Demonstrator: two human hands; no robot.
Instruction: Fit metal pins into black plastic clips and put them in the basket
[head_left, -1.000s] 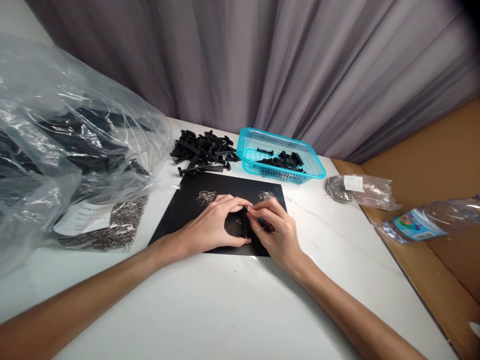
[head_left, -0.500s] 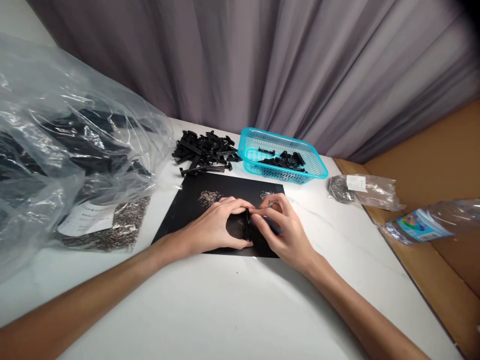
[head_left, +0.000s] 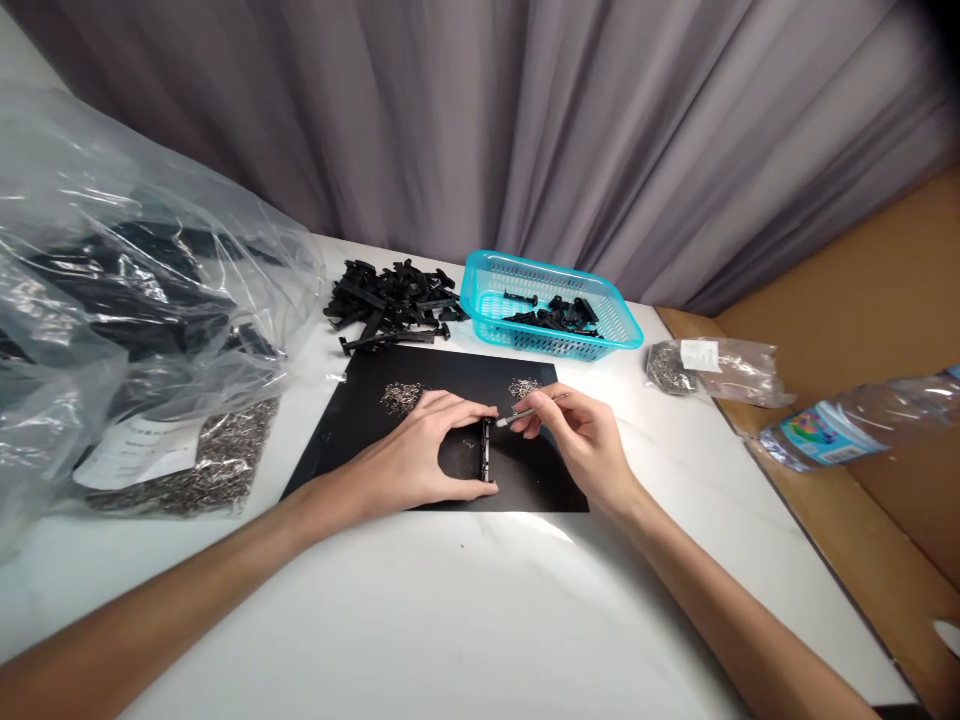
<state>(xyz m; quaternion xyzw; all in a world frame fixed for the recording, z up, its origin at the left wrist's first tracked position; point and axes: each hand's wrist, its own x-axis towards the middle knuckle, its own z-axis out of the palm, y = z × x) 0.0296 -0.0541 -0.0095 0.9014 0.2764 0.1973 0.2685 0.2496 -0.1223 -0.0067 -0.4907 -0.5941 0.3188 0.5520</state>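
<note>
My left hand [head_left: 416, 450] holds a slim black plastic part [head_left: 486, 450] by its two ends, between the thumb and the fingers. It stands lengthwise over a black mat [head_left: 525, 490]. A thin, silvery, pen-like tool [head_left: 534, 408] is pinched in my right hand [head_left: 581, 425]; its pale end is beside the part's far end, and I cannot tell whether they touch. Two heaps of tiny metal pieces lie on the mat: a left heap [head_left: 403, 397] behind my left hand and a right heap [head_left: 523, 386] behind my right fingers. A few tiny bits lie near the part.
A pile of black plastic parts [head_left: 390, 300] lies behind the mat, beside a blue basket [head_left: 630, 332] with similar parts inside. Large clear bags [head_left: 150, 190] and a bag of metal pieces [head_left: 232, 450] fill the left. Rightward are a small bag [head_left: 671, 368], a plastic bottle [head_left: 832, 432] and cardboard [head_left: 832, 540].
My right hand has drawn back slightly to the right from the black part, and the silvery tool now shows in it. My left hand keeps its hold. The whole view has shifted slightly.
</note>
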